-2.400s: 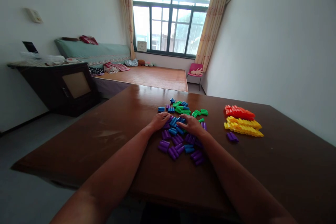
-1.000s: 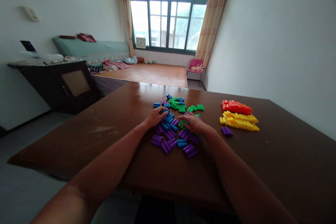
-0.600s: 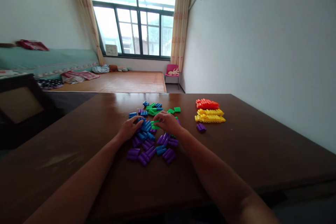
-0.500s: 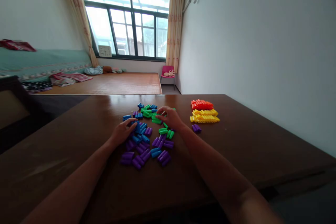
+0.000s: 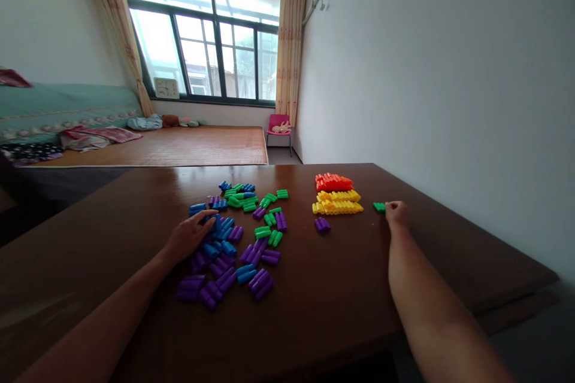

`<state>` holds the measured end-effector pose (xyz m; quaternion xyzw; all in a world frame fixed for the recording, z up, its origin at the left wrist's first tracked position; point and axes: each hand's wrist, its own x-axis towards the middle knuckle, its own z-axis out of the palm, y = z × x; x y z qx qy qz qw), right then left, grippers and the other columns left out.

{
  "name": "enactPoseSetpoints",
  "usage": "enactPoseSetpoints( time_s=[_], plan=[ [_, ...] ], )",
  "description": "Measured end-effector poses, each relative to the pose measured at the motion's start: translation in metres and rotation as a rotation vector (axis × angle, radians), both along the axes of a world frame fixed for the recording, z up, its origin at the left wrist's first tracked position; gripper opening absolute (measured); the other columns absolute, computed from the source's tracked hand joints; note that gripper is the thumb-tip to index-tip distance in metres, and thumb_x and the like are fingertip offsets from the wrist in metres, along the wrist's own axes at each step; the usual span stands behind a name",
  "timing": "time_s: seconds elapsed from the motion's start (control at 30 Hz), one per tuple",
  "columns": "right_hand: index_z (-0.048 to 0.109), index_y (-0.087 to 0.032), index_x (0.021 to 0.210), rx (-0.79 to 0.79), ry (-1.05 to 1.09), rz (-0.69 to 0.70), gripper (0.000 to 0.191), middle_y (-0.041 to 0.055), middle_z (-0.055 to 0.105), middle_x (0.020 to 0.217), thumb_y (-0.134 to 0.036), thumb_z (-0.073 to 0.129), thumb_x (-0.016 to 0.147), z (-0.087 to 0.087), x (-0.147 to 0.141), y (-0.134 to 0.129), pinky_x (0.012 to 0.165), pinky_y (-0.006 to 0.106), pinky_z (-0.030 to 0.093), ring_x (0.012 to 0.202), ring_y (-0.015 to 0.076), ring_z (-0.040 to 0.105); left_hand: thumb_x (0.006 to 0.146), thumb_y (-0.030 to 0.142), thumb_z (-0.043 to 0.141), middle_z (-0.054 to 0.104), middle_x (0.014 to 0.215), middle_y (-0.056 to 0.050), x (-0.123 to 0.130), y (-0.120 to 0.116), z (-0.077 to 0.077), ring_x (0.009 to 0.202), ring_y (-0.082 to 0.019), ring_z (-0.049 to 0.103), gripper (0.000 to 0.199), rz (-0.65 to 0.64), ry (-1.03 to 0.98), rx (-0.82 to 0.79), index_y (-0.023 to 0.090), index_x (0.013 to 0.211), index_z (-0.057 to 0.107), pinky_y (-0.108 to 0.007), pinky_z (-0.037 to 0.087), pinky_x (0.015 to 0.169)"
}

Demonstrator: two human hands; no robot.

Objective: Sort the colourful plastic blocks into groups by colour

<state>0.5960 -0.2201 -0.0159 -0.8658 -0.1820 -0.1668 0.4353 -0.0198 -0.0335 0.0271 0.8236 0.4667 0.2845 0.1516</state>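
My right hand (image 5: 398, 215) is pinched on the right end of a small green plastic block (image 5: 379, 207) made of joined tubes, low over the right side of the table. My left hand (image 5: 188, 236) rests at the left edge of a loose pile, its thumb and forefinger apart around blue blocks (image 5: 216, 226). Its other fingers are partly hidden. Green blocks (image 5: 245, 202) lie on the far side of the pile and purple blocks (image 5: 260, 284) mostly on the near side.
On the brown table (image 5: 332, 287), red blocks (image 5: 333, 182) are stacked behind rows of yellow blocks (image 5: 338, 203). A lone purple block (image 5: 322, 225) lies just in front of them. Beyond the table are a bed (image 5: 211, 142) and a pink chair (image 5: 279, 125); a white wall (image 5: 426, 72) runs along the right.
My right hand has moved from the green blocks in the pile to the right, past the yellow rows, carrying a green block. My left hand stays at the pile; the view has shifted slightly right.
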Motion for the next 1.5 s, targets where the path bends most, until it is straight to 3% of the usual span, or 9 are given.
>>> enactPoseSetpoints(
  time_s=[0.27, 0.5, 0.67, 0.77, 0.97, 1.07, 1.17, 1.33, 1.5],
  plan=[
    [0.067, -0.020, 0.100, -0.344, -0.020, 0.162, 0.039, 0.0108, 0.069, 0.100, -0.047, 0.066, 0.071, -0.002, -0.003, 0.013, 0.077, 0.036, 0.047, 0.091, 0.0266, 0.063, 0.088, 0.059, 0.042, 0.064, 0.125, -0.005, -0.003, 0.005, -0.004, 0.106, -0.024, 0.063, 0.053, -0.074, 0.020, 0.131, 0.024, 0.121, 0.064, -0.032, 0.049, 0.090],
    [0.063, -0.012, 0.107, -0.180, -0.085, 0.208, 0.044, 0.0142, 0.067, 0.092, -0.043, 0.058, 0.076, -0.007, 0.002, 0.022, 0.080, 0.040, 0.046, 0.089, 0.0283, 0.061, 0.090, 0.056, 0.041, 0.064, 0.125, -0.006, 0.000, 0.000, -0.005, 0.117, -0.025, 0.056, 0.050, -0.131, 0.042, 0.190, 0.023, 0.122, 0.063, -0.038, 0.042, 0.102],
    [0.057, -0.005, 0.116, 0.049, -0.319, 0.148, 0.046, 0.0167, 0.063, 0.089, -0.035, 0.043, 0.085, 0.018, -0.015, 0.024, 0.087, 0.046, 0.043, 0.093, 0.0301, 0.058, 0.092, 0.052, 0.039, 0.067, 0.121, -0.006, 0.003, -0.002, -0.004, 0.116, -0.025, 0.054, 0.046, -0.104, 0.052, 0.235, 0.024, 0.113, 0.069, -0.041, 0.040, 0.104],
    [0.056, -0.010, 0.119, 0.110, -0.499, 0.409, 0.041, 0.0161, 0.062, 0.103, -0.034, 0.040, 0.090, 0.042, -0.070, 0.035, 0.085, 0.042, 0.046, 0.086, 0.0240, 0.058, 0.093, 0.050, 0.037, 0.068, 0.118, -0.005, 0.005, 0.000, -0.007, 0.114, -0.025, 0.056, 0.046, -0.136, 0.048, 0.167, 0.024, 0.112, 0.069, -0.041, 0.040, 0.103],
    [0.059, -0.022, 0.121, -0.098, -0.616, 1.251, 0.033, 0.0084, 0.065, 0.115, -0.035, 0.043, 0.095, 0.057, -0.255, 0.055, 0.094, 0.039, 0.045, 0.107, 0.0228, 0.056, 0.094, 0.048, 0.034, 0.068, 0.118, -0.005, 0.008, 0.002, -0.010, 0.112, -0.022, 0.058, 0.045, -0.196, 0.012, 0.114, 0.023, 0.114, 0.067, -0.036, 0.042, 0.101],
    [0.050, -0.023, 0.135, -0.282, -0.646, 1.415, 0.044, 0.0088, 0.062, 0.128, -0.038, 0.048, 0.094, 0.048, -0.318, 0.056, 0.095, 0.042, 0.043, 0.120, 0.0258, 0.049, 0.094, 0.047, 0.034, 0.068, 0.117, -0.006, 0.008, 0.003, -0.012, 0.110, -0.022, 0.059, 0.045, -0.204, 0.002, 0.114, 0.023, 0.113, 0.067, -0.035, 0.042, 0.101],
    [0.054, -0.026, 0.132, -0.378, -0.641, 1.434, 0.040, 0.0069, 0.066, 0.122, -0.039, 0.051, 0.093, 0.044, -0.342, 0.054, 0.092, 0.043, 0.043, 0.116, 0.0265, 0.051, 0.094, 0.047, 0.034, 0.068, 0.118, -0.006, 0.008, 0.004, -0.013, 0.111, -0.022, 0.059, 0.045, -0.204, 0.005, 0.110, 0.023, 0.113, 0.067, -0.036, 0.042, 0.101],
    [0.061, -0.026, 0.122, -0.204, -0.570, 1.344, 0.035, 0.0067, 0.070, 0.107, -0.043, 0.052, 0.092, 0.062, -0.306, 0.061, 0.087, 0.037, 0.046, 0.101, 0.0227, 0.057, 0.094, 0.049, 0.034, 0.067, 0.119, -0.006, 0.005, 0.007, -0.014, 0.111, -0.023, 0.058, 0.047, -0.228, 0.011, 0.090, 0.022, 0.114, 0.066, -0.036, 0.042, 0.101],
    [0.065, -0.019, 0.114, 0.004, -0.490, 0.736, 0.042, 0.0113, 0.068, 0.101, -0.049, 0.049, 0.090, 0.070, -0.162, 0.056, 0.084, 0.039, 0.046, 0.092, 0.0248, 0.057, 0.092, 0.053, 0.035, 0.066, 0.121, -0.006, 0.003, 0.012, -0.013, 0.114, -0.023, 0.058, 0.049, -0.231, 0.010, 0.086, 0.022, 0.115, 0.066, -0.035, 0.041, 0.103]
  ],
)
